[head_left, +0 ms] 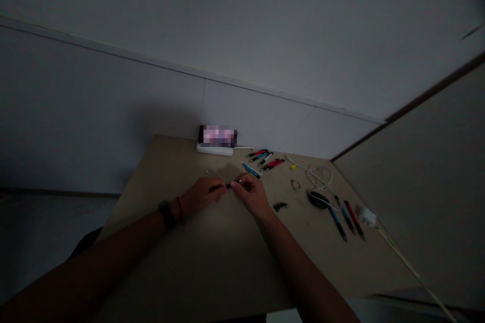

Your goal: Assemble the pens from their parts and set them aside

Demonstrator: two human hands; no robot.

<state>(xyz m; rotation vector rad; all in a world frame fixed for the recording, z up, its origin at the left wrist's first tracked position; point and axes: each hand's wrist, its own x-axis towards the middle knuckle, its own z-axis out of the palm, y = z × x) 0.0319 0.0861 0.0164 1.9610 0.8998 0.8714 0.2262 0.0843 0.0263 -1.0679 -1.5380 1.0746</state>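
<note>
My left hand (200, 194) is closed round one end of a dark pen (217, 188), above the middle of the table. At its other end, my right hand (251, 194) pinches it between thumb and fingers. Part of the pen is hidden by the fingers, and the scene is dim. Just beyond my right hand lie a blue pen (250, 169) and a thin white stick beside it. Farther back rests a group of red, blue and white pens (259, 156), with red pens (272, 164) close by.
A phone (217, 136) leans on a white block (214, 150) by the wall. At the right lie a coiled white cable (320, 177), a dark oval object (317, 200), several large pens (354, 219) and a white plug (368, 216). A small black piece (281, 206) sits nearer me.
</note>
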